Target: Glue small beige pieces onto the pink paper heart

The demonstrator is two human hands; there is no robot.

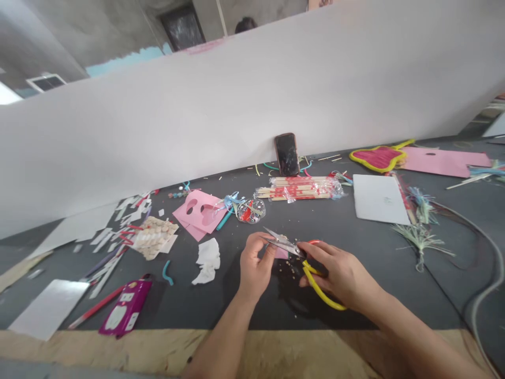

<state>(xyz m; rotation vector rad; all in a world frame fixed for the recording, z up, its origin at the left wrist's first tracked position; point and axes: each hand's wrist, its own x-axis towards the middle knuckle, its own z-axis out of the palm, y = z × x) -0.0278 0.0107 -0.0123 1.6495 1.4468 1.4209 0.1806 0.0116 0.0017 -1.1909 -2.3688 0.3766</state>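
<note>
My right hand (343, 271) grips a pair of scissors (287, 246) by its handle; yellow and a bit of red-orange show around the fingers. The blades point left and are slightly parted. At their tips my left hand (256, 258) is closed in a pinch, thumb against fingers; whatever lies between them is too small to make out. Beneath the blades a small pink paper piece (281, 253) lies on the dark tabletop, with tiny light-coloured bits scattered around it.
Behind my hands are wrapped wooden sticks (300, 189) and a phone (287, 154) leaning on the white partition (236, 105). Pink cut-out paper (201, 208), crumpled tissue (208, 259) and a purple packet (125, 308) lie left. A white card (379, 199) and string tassels (422, 239) lie right.
</note>
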